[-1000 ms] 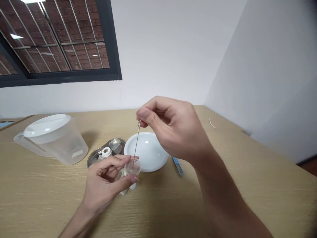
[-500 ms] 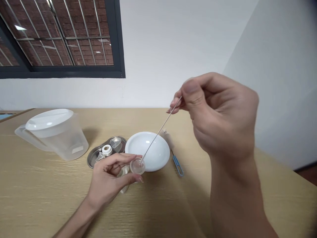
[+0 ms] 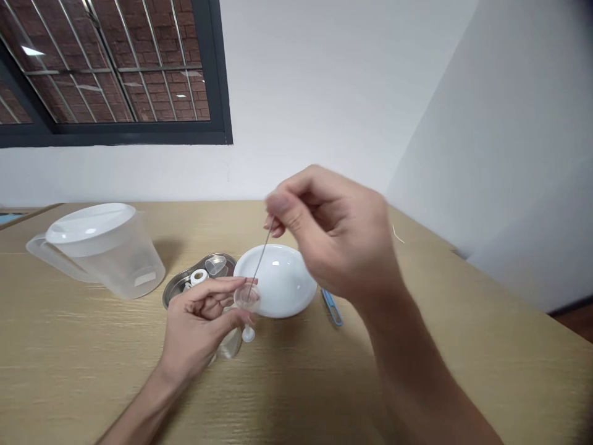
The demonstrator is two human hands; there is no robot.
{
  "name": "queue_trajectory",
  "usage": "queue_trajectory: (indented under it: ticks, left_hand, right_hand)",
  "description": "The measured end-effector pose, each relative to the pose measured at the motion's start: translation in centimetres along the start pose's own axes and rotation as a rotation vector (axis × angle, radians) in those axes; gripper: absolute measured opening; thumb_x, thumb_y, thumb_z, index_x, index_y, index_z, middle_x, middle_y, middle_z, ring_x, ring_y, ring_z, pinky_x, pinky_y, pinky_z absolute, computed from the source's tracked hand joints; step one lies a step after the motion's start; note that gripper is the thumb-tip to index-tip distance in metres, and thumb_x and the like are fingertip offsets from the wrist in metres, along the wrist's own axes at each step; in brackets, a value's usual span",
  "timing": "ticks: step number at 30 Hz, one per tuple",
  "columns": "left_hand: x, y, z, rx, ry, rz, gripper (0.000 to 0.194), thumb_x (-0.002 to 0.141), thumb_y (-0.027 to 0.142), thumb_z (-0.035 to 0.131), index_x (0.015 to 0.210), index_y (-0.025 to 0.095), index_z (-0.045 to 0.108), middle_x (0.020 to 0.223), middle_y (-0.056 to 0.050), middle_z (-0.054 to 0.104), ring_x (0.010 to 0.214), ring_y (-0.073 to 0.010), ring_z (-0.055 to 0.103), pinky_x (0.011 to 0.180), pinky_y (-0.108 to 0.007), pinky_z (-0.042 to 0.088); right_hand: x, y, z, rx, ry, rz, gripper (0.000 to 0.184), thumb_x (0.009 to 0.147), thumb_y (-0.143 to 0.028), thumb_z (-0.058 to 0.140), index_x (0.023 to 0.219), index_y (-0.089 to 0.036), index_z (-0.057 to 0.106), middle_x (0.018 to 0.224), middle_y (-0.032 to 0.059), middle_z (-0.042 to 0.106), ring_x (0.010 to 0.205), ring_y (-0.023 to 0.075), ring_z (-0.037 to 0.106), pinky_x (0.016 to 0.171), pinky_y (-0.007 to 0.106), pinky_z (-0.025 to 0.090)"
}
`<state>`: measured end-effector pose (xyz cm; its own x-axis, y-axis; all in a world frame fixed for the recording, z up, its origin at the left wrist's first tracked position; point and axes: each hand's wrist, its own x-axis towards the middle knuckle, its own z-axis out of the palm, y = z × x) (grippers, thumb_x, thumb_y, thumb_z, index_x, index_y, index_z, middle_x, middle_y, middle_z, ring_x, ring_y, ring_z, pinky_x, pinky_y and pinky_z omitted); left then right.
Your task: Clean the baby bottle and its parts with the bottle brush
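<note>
My left hand (image 3: 199,315) pinches a small clear plastic cup-like piece (image 3: 245,298) between thumb and fingers, its round opening facing up towards me. My right hand (image 3: 338,228) grips the upper end of a thin twisted-wire brush (image 3: 262,256), whose lower end reaches into that piece; its bristles are not distinct. Just below my left thumb shows a small white nozzle-like part (image 3: 249,334); I cannot tell whether it joins the clear piece. Another clear part (image 3: 230,345) lies beneath my left hand, partly covered. Behind both hands stands a white bowl (image 3: 282,296).
A steel kidney dish (image 3: 173,296) holds a white ring-shaped part (image 3: 199,276) and a clear cup (image 3: 215,266). Left of it stands a lidded translucent jug (image 3: 115,259). A blue-handled tool (image 3: 332,307) lies right of the bowl, and a pale thin strand (image 3: 397,233) farther right.
My right hand has moved left and down with the wire brush, which now stands steeper and deeper in the clear piece. My left hand has shifted slightly left and up.
</note>
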<state>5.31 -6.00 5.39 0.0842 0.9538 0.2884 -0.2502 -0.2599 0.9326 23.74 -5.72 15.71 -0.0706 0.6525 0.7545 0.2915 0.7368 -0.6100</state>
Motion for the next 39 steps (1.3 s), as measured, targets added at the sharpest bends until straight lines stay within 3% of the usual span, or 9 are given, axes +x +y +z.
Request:
queue_trajectory:
  ticks: [5, 8, 12, 17, 22, 27, 30, 34, 39]
  left_hand:
    - [0.9, -0.6, -1.2, -0.052, 0.09, -0.038, 0.035, 0.061, 0.014, 0.091, 0.094, 0.018, 0.079, 0.088, -0.006, 0.081, 0.077, -0.0197, 0.078, 0.067, -0.02, 0.064]
    - [1.5, -1.0, -2.1, -0.1, 0.159, 0.007, 0.031, 0.065, 0.022, 0.091, 0.093, 0.019, 0.079, 0.083, -0.004, 0.081, 0.071, -0.0159, 0.077, 0.066, -0.017, 0.062]
    - [1.6, -1.0, -2.4, -0.108, 0.147, 0.008, 0.034, 0.064, 0.023, 0.092, 0.094, 0.018, 0.078, 0.085, -0.005, 0.081, 0.073, -0.0171, 0.077, 0.067, -0.02, 0.062]
    - [1.0, -0.7, -1.6, -0.088, -0.054, -0.082, 0.028, 0.066, 0.019, 0.09, 0.091, 0.018, 0.078, 0.087, -0.008, 0.081, 0.08, -0.0225, 0.078, 0.07, -0.026, 0.064]
    - [0.3, -0.6, -0.4, -0.025, -0.162, -0.032, 0.023, 0.065, 0.01, 0.088, 0.083, 0.019, 0.078, 0.094, -0.008, 0.081, 0.087, -0.0233, 0.078, 0.076, -0.028, 0.065]
    - [-0.4, -0.8, 0.3, 0.127, -0.207, -0.001, 0.02, 0.059, 0.007, 0.089, 0.071, 0.016, 0.076, 0.093, -0.012, 0.08, 0.091, -0.0271, 0.077, 0.083, -0.033, 0.065]
    - [-0.6, -0.6, 0.3, 0.137, -0.186, 0.022, 0.027, 0.056, 0.005, 0.089, 0.078, 0.018, 0.078, 0.096, -0.011, 0.08, 0.091, -0.0259, 0.077, 0.083, -0.031, 0.064]
    - [-0.7, -0.3, 0.1, 0.088, -0.135, 0.047, 0.033, 0.054, 0.002, 0.089, 0.08, 0.02, 0.079, 0.094, -0.008, 0.081, 0.089, -0.0249, 0.078, 0.077, -0.024, 0.065]
    - [-0.6, -0.2, -0.1, 0.076, -0.07, 0.027, 0.034, 0.052, -0.001, 0.088, 0.079, 0.019, 0.079, 0.094, -0.01, 0.081, 0.09, -0.0271, 0.078, 0.072, -0.023, 0.065]
  right_hand:
    - [-0.5, 1.2, 3.1, -0.072, -0.265, 0.076, 0.023, 0.1, -0.031, 0.052, 0.083, -0.019, 0.061, 0.076, -0.0021, 0.064, 0.072, 0.01, 0.057, 0.068, 0.024, 0.042]
    - [-0.7, 2.2, 4.7, -0.15, -0.393, 0.027, 0.022, 0.098, -0.024, 0.055, 0.077, -0.017, 0.061, 0.08, -0.0002, 0.063, 0.076, 0.0108, 0.055, 0.071, 0.024, 0.039]
    - [-0.5, 2.3, 5.1, -0.139, -0.299, -0.009, 0.022, 0.097, -0.024, 0.057, 0.077, -0.017, 0.061, 0.084, 0.0009, 0.063, 0.082, 0.0116, 0.055, 0.077, 0.024, 0.039]
    - [-0.3, 1.3, 4.0, -0.09, -0.187, 0.084, 0.023, 0.1, -0.029, 0.051, 0.08, -0.019, 0.058, 0.078, -0.0023, 0.062, 0.074, 0.0098, 0.055, 0.07, 0.023, 0.039]
    - [-0.4, 0.5, 3.0, -0.024, -0.109, 0.108, 0.022, 0.101, -0.03, 0.05, 0.082, -0.02, 0.055, 0.072, -0.0035, 0.059, 0.068, 0.0095, 0.056, 0.064, 0.023, 0.041]
    - [0.2, -0.8, 0.3, 0.022, 0.185, -0.026, 0.022, 0.101, -0.029, 0.051, 0.081, -0.022, 0.054, 0.074, -0.0031, 0.057, 0.064, 0.0089, 0.057, 0.062, 0.024, 0.047]
    - [0.3, -1.8, -1.5, 0.032, 0.341, -0.12, 0.018, 0.1, -0.023, 0.054, 0.081, -0.022, 0.055, 0.073, -0.0019, 0.056, 0.065, 0.01, 0.058, 0.057, 0.025, 0.049]
    - [0.1, -2.4, -2.1, 0.029, 0.288, -0.059, 0.02, 0.1, -0.023, 0.054, 0.08, -0.023, 0.056, 0.072, -0.0012, 0.058, 0.064, 0.0106, 0.059, 0.057, 0.026, 0.052]
    - [0.1, -1.9, -1.0, 0.048, 0.188, -0.01, 0.022, 0.101, -0.028, 0.053, 0.08, -0.021, 0.056, 0.075, -0.0016, 0.059, 0.062, 0.0087, 0.059, 0.062, 0.025, 0.052]
